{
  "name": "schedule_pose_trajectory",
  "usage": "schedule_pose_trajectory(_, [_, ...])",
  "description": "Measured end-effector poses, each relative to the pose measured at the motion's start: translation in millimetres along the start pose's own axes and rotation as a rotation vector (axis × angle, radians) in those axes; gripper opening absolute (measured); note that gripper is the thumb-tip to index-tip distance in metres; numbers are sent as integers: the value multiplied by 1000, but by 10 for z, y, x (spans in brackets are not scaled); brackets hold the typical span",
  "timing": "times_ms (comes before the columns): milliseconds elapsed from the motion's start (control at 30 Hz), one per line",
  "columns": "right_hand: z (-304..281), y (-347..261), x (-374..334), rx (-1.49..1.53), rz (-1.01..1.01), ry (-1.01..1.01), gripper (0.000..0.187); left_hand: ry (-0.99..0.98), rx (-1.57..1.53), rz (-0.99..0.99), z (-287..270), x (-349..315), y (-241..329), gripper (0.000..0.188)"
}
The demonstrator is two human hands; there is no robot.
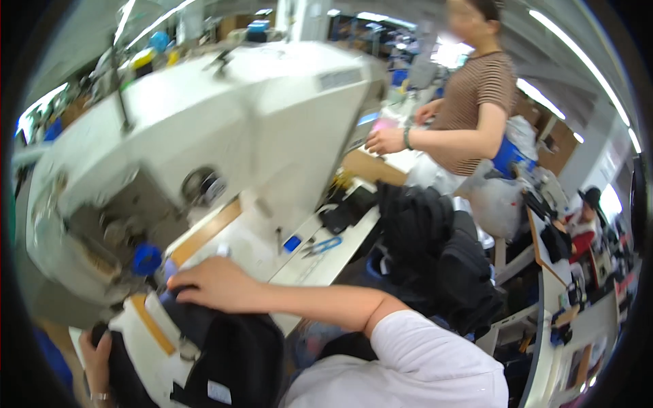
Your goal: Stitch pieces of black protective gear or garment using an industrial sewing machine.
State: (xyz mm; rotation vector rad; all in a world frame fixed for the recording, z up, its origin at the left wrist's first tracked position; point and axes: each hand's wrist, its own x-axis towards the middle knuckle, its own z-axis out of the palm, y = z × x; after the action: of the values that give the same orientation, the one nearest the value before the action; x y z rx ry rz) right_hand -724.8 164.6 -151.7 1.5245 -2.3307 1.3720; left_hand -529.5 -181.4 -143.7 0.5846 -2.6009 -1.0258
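Sewing machine: the big white body (272,102) fills the upper left and screens whatever lies behind it.
Black fabric piece: it lies at the machine's near side (241,347), its lower end cut off by the lens rim.
Right hand: the hand (221,285) curls its fingers over the piece's edge nearest the machine, pinching it; the forearm covers some of the bench (289,272).
Left hand: the hand (97,357) closes thumb and fingers on a dark fabric strip (129,374) nearer the wearer than the machine; whether strip and piece join cannot be told.
Snips: blue-handled snips (326,246) lie right of the machine's base, beside a small blue block (292,243).
Black pile: a heap of dark pieces (435,245) crowds the machine's right; single pieces are hard to separate.
Co-worker: a person in a striped top (486,81) stands beyond the machine's right end, hands forward.
Clear bag: a bulging plastic bag (500,204) sits behind the pile, right of the machine.
Labels: a white tag (219,392) on the piece and a grey plate (340,78) on the machine are too blurred to read.
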Motion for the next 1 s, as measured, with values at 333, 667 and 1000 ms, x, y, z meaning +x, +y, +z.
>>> schedule_pose_trajectory(333, [-82, -38, 20, 82, 88, 50, 24, -21, 12, 43, 618, -97, 1087, 52])
schedule_pose_trajectory(667, [61, -37, -95, -12, 13, 180, 23, -24, 61, 197, 804, 155, 1166, 45])
schedule_pose_trajectory(1000, [47, -40, -86, -267, -188, 244, 22, -152, -119, 105, 706, 69, 1422, 44])
